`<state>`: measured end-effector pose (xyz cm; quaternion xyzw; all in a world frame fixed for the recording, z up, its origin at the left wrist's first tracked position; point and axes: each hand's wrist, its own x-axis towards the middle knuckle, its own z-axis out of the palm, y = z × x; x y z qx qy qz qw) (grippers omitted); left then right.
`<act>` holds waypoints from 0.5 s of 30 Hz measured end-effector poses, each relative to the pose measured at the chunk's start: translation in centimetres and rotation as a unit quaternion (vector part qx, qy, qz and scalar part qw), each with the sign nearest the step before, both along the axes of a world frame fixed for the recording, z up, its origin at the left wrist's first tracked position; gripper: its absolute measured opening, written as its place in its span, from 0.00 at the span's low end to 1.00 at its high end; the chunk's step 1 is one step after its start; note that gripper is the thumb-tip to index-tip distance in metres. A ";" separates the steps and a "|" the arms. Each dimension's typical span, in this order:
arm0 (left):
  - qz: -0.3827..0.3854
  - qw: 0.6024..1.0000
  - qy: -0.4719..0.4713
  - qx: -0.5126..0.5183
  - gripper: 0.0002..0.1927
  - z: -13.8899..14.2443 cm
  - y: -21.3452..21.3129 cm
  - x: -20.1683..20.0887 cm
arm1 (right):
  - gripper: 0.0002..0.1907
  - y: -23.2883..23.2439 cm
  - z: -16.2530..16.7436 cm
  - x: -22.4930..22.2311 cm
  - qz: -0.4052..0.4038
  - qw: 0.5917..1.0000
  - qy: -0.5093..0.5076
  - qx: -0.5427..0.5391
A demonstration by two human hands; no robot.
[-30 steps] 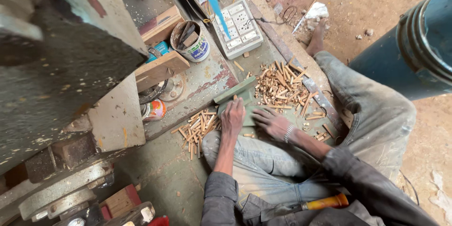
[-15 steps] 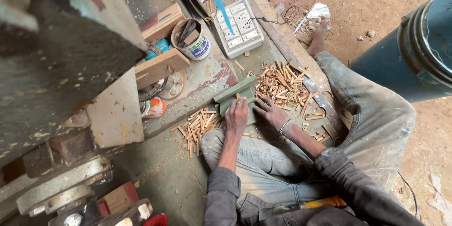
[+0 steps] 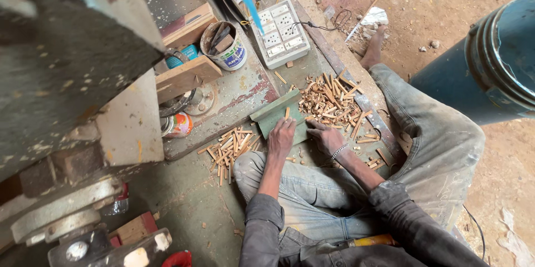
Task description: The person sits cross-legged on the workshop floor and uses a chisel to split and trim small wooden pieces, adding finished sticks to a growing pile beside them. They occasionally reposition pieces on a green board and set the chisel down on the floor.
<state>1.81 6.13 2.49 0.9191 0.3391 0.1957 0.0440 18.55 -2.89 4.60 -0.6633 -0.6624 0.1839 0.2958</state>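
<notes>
left hand [image 3: 281, 138] rests flat, fingers loose, on green block [image 3: 277, 115]; one stick [image 3: 287, 113] lies on it. right hand [image 3: 326, 136] fingers together, pinching a stick at block's 3 o'clock. pile [image 3: 330, 101] at 1 o'clock, sticks [image 3: 229, 149] at 8.

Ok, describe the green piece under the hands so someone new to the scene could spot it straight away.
Start from the white socket board lying flat at the top. Straight below it, toward the seated person's knees, lies the green angled metal piece, between two heaps of short wooden sticks. The left hand rests on it. It is the only green, flat-sided thing among pale sticks.
</notes>
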 end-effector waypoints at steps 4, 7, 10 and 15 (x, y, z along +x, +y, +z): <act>0.012 0.991 -0.116 -0.065 0.13 0.3 -0.3 -1.2 | 0.27 0.7 0.8 0.3 0.005 0.997 0.018 -0.080; 0.195 0.929 -0.296 -0.109 0.15 0.3 -0.8 -3.0 | 0.38 1.1 1.1 0.5 0.023 1.000 0.001 -0.019; 0.345 0.897 -0.145 -0.235 0.15 0.8 -0.4 -5.6 | 0.45 1.2 0.9 0.4 0.022 1.000 -0.014 -0.012; 0.385 0.876 -0.005 -0.291 0.26 0.9 0.8 -7.8 | 0.44 1.4 0.2 0.2 -0.011 0.992 -0.050 -0.114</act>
